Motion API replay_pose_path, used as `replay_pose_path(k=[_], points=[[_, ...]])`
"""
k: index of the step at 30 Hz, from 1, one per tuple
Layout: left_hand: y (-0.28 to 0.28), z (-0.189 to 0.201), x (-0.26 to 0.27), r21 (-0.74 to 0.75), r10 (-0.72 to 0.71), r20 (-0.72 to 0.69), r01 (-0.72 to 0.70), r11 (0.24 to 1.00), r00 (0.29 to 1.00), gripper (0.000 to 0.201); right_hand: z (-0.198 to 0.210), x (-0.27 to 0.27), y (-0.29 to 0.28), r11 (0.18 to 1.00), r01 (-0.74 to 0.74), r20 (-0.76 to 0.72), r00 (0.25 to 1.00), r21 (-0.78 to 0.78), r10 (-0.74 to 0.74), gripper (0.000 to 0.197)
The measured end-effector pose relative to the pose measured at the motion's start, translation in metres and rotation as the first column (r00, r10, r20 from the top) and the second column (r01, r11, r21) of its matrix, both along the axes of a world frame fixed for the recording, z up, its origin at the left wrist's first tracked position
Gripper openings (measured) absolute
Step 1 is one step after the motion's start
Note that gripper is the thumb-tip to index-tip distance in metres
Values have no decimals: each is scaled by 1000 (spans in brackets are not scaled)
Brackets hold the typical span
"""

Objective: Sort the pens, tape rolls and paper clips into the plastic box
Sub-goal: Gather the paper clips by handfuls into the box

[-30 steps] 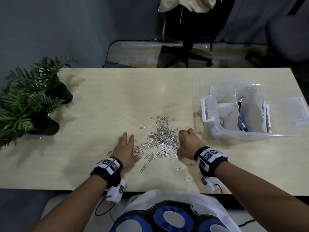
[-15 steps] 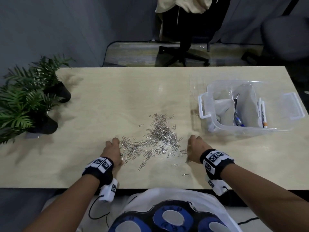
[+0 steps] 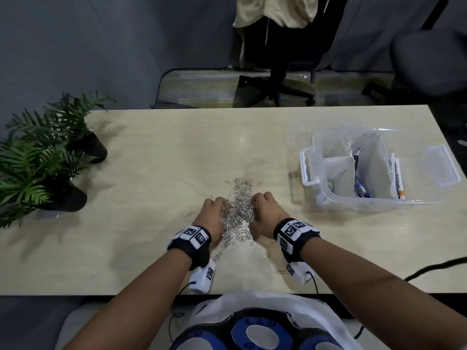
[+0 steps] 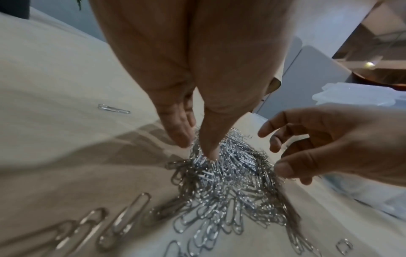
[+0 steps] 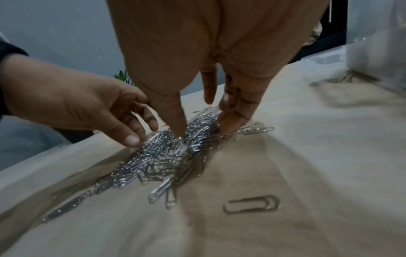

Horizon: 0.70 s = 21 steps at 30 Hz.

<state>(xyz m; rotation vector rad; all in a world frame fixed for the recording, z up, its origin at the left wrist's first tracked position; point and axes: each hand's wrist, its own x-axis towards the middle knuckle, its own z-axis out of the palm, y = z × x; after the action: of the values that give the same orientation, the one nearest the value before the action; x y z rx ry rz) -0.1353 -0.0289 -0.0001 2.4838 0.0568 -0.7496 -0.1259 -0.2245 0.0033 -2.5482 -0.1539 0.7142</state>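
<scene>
The pens (image 3: 396, 174) already lie in the plastic box (image 3: 441, 170); I see no tape rolls. My left hand (image 3: 211, 215) and right hand (image 3: 265, 210) bracket the paper clips (image 3: 238, 208) heaped on the bench (image 3: 151, 173), fingers (image 4: 211, 139) half-curled, digging into the pile, nothing lifted yet. Strays remain.

Head view looks down; both close wrist views share the paper clips (image 3: 238, 205).

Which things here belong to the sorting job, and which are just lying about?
Job: paper clips, plastic box, pens, left hand, right hand.
Lying about: potted plants, office chair, cloth, black cable.
</scene>
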Motion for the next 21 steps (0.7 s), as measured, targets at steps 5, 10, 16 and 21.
replay_pose_path(k=[5,10,16,21], points=[[-4,-2,2,55,-7,-19,8,998,1000,111,-4,2,-2,988,-96,-25,995,-122,94,95],[-26,-4,8,128,-117,2,116,985,993,106,-9,2,5,970,-160,2,987,-182,163,83],[-35,-3,15,97,-114,61,108,989,992,58,-8,10,14,975,-180,19,983,-129,184,55],[-30,-4,19,109,-109,110,97,989,988,35,-2,21,8,975,-162,4,986,-152,164,33]])
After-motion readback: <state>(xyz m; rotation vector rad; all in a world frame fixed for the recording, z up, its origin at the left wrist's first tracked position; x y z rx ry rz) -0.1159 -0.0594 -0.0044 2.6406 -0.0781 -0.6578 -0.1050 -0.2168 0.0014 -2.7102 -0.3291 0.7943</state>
